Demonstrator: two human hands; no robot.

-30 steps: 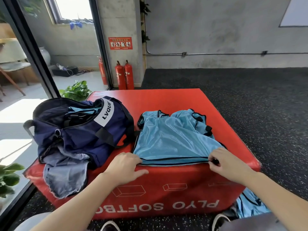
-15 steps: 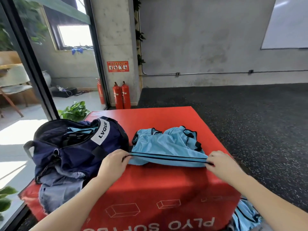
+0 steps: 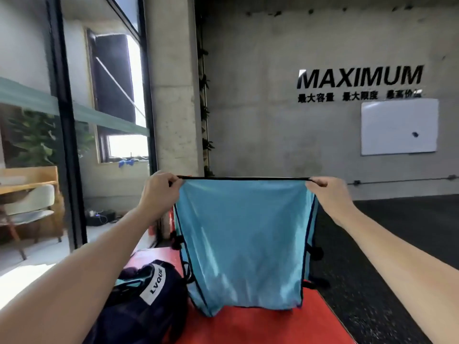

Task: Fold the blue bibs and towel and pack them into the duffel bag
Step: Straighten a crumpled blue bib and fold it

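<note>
Blue bib (image 3: 244, 247) hangs in the air, stretched flat between both hands, black-trimmed edge uppermost. Left hand (image 3: 159, 192) fingers pinched on its upper left corner; right hand (image 3: 330, 192) fingers pinched on the upper right corner. Bib blocks the view of the far half of the red soft box (image 3: 268, 324) below it. Navy duffel bag (image 3: 146, 301) sits open on the box, lower left, just beside the bib's hem. Beyond: concrete wall with MAXIMUM lettering (image 3: 360, 76), whiteboard (image 3: 398, 126), dark speckled floor (image 3: 387, 269), glass partition (image 3: 32, 135) at left.
</note>
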